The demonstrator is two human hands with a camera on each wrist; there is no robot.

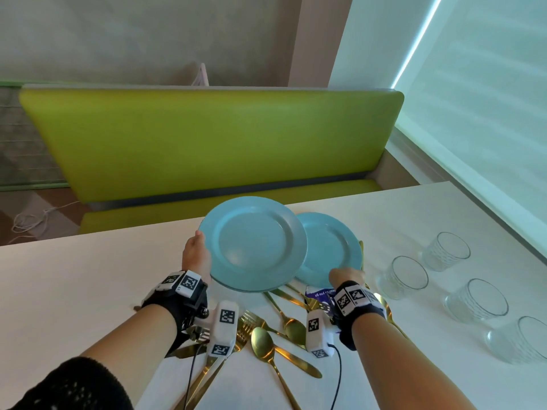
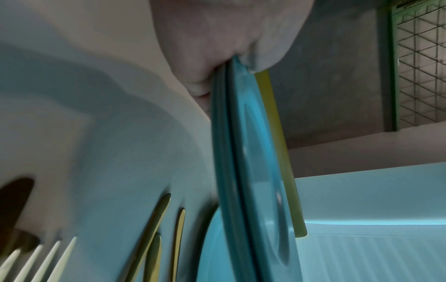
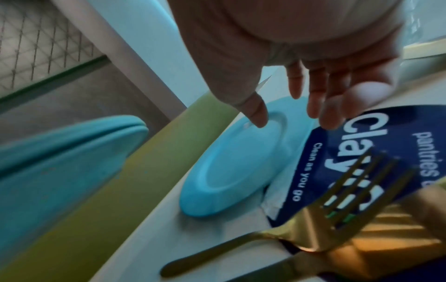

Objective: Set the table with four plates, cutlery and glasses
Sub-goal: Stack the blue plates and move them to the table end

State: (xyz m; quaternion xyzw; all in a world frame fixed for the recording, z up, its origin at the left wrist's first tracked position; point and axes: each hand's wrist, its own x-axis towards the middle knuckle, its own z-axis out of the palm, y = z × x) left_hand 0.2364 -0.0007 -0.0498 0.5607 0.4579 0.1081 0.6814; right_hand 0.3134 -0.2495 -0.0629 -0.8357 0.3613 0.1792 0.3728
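My left hand pinches the rim of the lifted plates, my right hand hovers slack-fingered over the plate lying on the table, so I'd keep the stack level

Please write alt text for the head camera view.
The left hand holds blue plates above a white table; the right hand reaches another plate. Gold cutlery and four glasses lie nearby.

The lifted plates hide the left hand's fingers and overlap the table plate; the nearest glass runs off frame.
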